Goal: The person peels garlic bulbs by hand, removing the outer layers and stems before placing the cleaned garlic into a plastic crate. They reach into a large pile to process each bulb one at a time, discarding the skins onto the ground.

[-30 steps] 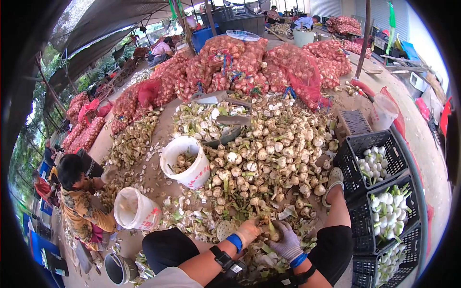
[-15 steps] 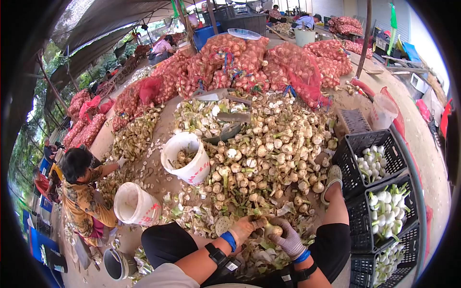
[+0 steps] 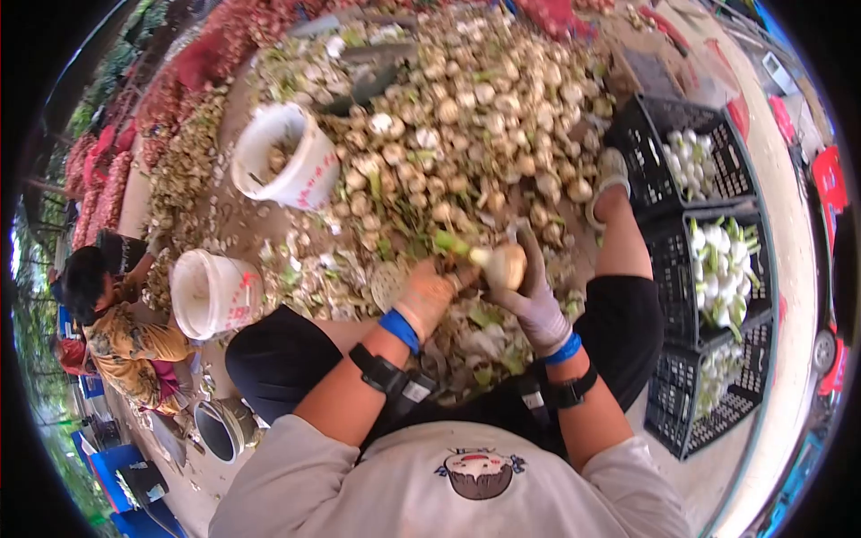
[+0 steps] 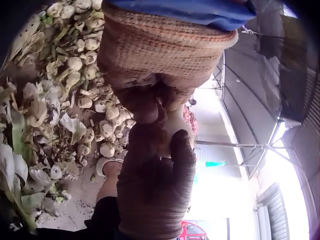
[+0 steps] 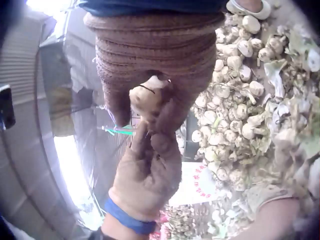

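Between the two gloved hands is one garlic bulb (image 3: 508, 266), its pale green stem pointing left in the head view. The right hand (image 3: 538, 309) grips its rounded end, with fingers and thumb on both sides. At the stem side, the left hand (image 3: 427, 296) has its fingers curled in and pinches the bulb. The left wrist view shows the pale bulb (image 4: 176, 124) between the left hand (image 4: 160, 55) and the right hand (image 4: 156, 190). In the right wrist view, the bulb (image 5: 145, 99) is partly covered by the right hand (image 5: 155, 55), with the left hand's (image 5: 146, 182) fingertips against it.
A heap of garlic (image 3: 484, 117) lies ahead, with husks (image 3: 475, 345) between the legs. White buckets (image 3: 309, 166) (image 3: 215, 291) stand left, near a seated person (image 3: 126, 341). Black crates (image 3: 673, 269) holding trimmed garlic line the right side.
The head view has tilted downward, bringing the shirt into sight. The bulb has turned between the hands, and its green stem now shows pointing left. Both hands stay close together around it.
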Demonstrator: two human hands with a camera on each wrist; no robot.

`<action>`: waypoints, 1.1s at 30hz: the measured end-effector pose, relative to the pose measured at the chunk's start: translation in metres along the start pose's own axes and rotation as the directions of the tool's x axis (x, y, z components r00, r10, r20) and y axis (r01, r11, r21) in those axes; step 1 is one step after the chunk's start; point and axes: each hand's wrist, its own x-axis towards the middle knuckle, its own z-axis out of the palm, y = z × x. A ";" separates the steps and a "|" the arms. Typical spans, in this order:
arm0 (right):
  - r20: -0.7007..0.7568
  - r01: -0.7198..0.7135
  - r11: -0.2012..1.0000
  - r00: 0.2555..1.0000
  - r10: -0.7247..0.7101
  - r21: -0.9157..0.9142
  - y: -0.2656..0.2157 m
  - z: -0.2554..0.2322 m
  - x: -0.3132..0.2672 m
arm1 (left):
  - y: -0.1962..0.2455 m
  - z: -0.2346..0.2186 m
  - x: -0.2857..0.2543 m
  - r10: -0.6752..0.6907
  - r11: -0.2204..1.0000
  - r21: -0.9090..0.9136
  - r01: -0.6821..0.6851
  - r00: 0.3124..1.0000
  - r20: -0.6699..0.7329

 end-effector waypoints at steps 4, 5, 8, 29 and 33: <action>0.014 -0.367 0.873 0.923 0.383 0.322 -0.012 0.000 0.000 | 0.000 -0.003 0.008 0.158 0.903 0.377 -0.209 0.974 0.160; 0.114 -0.529 0.788 0.845 0.522 0.315 -0.010 -0.010 0.004 | -0.001 -0.001 0.011 -0.054 0.989 0.144 0.040 0.994 0.096; -0.150 -0.437 0.881 0.873 0.464 0.180 0.034 -0.012 0.016 | -0.005 -0.006 0.009 -0.035 0.991 0.134 -0.019 0.918 0.395; 0.143 -0.361 0.219 0.751 0.645 0.906 0.007 -0.014 0.029 | -0.027 -0.011 0.021 -0.058 0.962 0.237 -0.136 0.745 0.665; -0.016 -0.481 0.670 0.806 0.592 0.566 0.004 -0.011 0.048 | -0.031 -0.009 0.029 -0.462 0.805 0.575 -0.145 0.456 0.761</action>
